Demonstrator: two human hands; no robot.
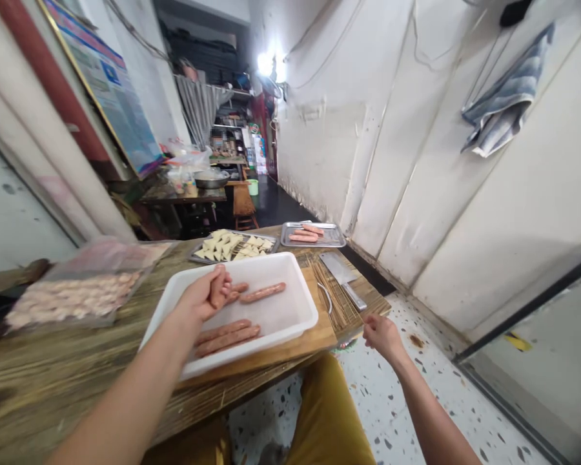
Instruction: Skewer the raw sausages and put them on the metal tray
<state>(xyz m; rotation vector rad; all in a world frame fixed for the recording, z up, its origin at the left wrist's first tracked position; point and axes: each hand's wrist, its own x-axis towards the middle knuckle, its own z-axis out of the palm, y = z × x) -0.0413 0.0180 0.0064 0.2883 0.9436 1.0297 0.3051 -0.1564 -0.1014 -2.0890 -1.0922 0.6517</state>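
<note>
Smooth plastic tub (278, 318), glossy sausages (263, 292), rough-grained wooden table (53, 368), shiny metal cleaver (336, 267)

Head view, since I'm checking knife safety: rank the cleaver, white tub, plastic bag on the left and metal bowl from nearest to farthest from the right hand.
From the right hand:
1. Cleaver: just beyond it, handle towards it.
2. White tub: to its left.
3. Plastic bag: far left, past the tub.
4. Metal bowl: on the back table.

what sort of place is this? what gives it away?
Probably a small food-prep room, perhaps a snack shop's; can't confirm which. Clues: sausages in a white plastic tub, a cleaver beside thin sticks, and pale triangular food pieces.
</note>
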